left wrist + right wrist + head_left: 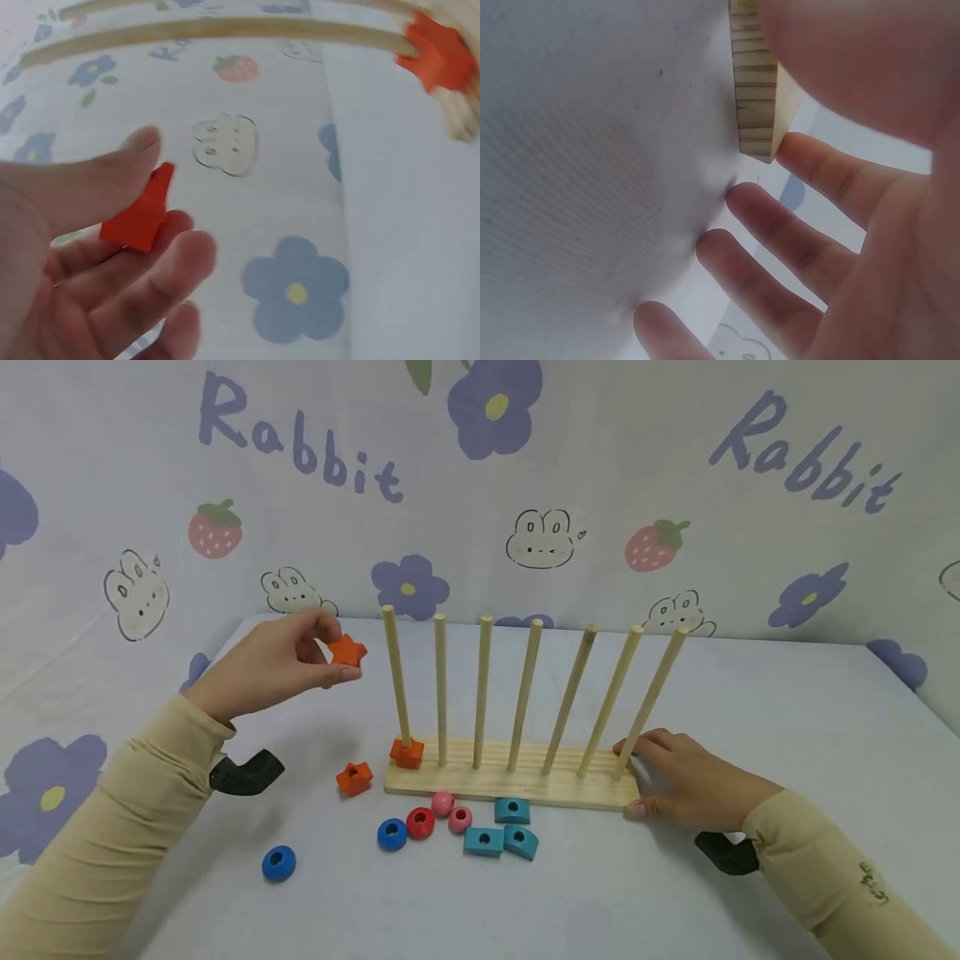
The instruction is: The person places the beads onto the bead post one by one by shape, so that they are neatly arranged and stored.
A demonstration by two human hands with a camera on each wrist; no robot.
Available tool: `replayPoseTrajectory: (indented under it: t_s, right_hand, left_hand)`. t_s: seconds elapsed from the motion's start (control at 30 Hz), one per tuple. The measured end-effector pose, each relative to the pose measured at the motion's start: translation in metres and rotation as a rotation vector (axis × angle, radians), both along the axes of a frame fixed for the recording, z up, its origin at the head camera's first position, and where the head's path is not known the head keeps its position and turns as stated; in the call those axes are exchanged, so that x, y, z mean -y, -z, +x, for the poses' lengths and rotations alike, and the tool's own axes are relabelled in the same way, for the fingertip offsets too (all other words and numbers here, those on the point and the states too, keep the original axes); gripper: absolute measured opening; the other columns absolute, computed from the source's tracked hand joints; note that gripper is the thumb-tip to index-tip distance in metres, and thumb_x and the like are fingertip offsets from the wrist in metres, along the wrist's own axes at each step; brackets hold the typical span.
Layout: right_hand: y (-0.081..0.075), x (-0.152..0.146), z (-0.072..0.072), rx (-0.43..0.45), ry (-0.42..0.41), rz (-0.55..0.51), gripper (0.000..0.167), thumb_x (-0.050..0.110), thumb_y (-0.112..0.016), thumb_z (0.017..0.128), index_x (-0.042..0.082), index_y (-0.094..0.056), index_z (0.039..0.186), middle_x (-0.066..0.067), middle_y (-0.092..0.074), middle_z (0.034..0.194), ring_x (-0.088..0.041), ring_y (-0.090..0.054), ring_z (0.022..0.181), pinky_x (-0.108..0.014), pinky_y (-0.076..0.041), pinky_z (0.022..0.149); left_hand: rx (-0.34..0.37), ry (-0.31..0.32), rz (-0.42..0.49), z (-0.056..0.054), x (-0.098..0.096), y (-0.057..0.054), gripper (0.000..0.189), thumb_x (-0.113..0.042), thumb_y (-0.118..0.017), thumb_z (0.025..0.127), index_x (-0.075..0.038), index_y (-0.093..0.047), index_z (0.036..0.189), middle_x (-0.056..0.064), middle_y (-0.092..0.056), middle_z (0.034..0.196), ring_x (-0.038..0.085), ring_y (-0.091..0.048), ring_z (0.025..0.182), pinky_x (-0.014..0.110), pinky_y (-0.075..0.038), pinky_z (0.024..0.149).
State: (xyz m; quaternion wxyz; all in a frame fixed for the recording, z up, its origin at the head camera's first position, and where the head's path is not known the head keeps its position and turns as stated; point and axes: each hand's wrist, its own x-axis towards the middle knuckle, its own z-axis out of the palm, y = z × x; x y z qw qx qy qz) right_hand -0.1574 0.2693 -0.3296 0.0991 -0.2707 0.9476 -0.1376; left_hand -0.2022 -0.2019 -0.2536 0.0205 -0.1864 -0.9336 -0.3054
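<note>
Between thumb and fingertips my left hand (273, 656) pinches an orange star bead (347, 651), raised left of the leftmost peg (396, 677). The left wrist view shows the same star bead (142, 214) edge-on, partly behind the thumb. Another orange star (407, 753) sits at the foot of that peg, threaded on it. A third orange star (354, 779) lies on the table beside the wooden base (450, 783). My right hand (686, 777) holds the right end of the base, thumb at the front edge and index finger at the back; its other fingertips touch the tabletop.
Several upright pegs (528, 693) rise from the base. In front lie teal blocks (483, 842), pink beads (443, 803), a red bead (420, 822) and a blue bead (392, 834). Another blue bead (279, 864) lies further left. A patterned cloth (450, 510) hangs behind.
</note>
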Motion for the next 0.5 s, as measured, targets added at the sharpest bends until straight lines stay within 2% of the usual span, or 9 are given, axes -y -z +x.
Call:
replayPoseTrajectory:
  t_s: [0.1, 0.27, 0.4, 0.5]
  right_hand:
    - [-0.001, 0.001, 0.001, 0.003, 0.003, 0.0, 0.069, 0.057, -0.063, 0.083, 0.02, -0.044, 0.137, -0.014, -0.043, 0.137, -0.039, -0.039, 0.126, -0.06, -0.037, 0.098]
    - [-0.001, 0.0, 0.001, -0.001, -0.003, -0.013, 0.068, 0.055, -0.065, 0.083, 0.019, -0.045, 0.137, -0.016, -0.043, 0.137, -0.041, -0.039, 0.125, -0.061, -0.037, 0.098]
    - [0.0, 0.0, 0.0, -0.021, -0.018, -0.011, 0.068, 0.056, -0.064, 0.083, 0.018, -0.045, 0.137, -0.016, -0.044, 0.136, -0.041, -0.04, 0.124, -0.061, -0.037, 0.098]
    - [0.0, 0.0, -0.001, -0.02, -0.024, -0.014, 0.066, 0.055, -0.064, 0.083, 0.019, -0.045, 0.136, -0.016, -0.043, 0.136, -0.041, -0.04, 0.125, -0.061, -0.037, 0.097]
  left_hand:
    - [-0.088, -0.022, 0.078, 0.004, -0.008, -0.017, 0.047, -0.04, -0.073, 0.083, -0.02, -0.051, 0.119, 0.001, -0.066, 0.1, 0.016, -0.064, 0.071, 0.036, -0.047, 0.069]
    - [-0.21, 0.01, 0.163, 0.008, -0.02, -0.041, 0.046, -0.032, -0.072, 0.085, -0.025, -0.053, 0.126, -0.001, -0.066, 0.101, 0.013, -0.065, 0.075, 0.029, -0.049, 0.071]
    - [-0.283, 0.063, 0.215, 0.012, -0.029, -0.05, 0.043, -0.024, -0.075, 0.084, -0.023, -0.056, 0.123, -0.004, -0.064, 0.102, 0.011, -0.062, 0.08, 0.022, -0.05, 0.07]
    - [-0.361, 0.126, 0.223, 0.016, -0.034, -0.052, 0.043, -0.017, -0.076, 0.082, -0.017, -0.057, 0.121, -0.005, -0.064, 0.105, 0.009, -0.059, 0.081, 0.021, -0.049, 0.071]
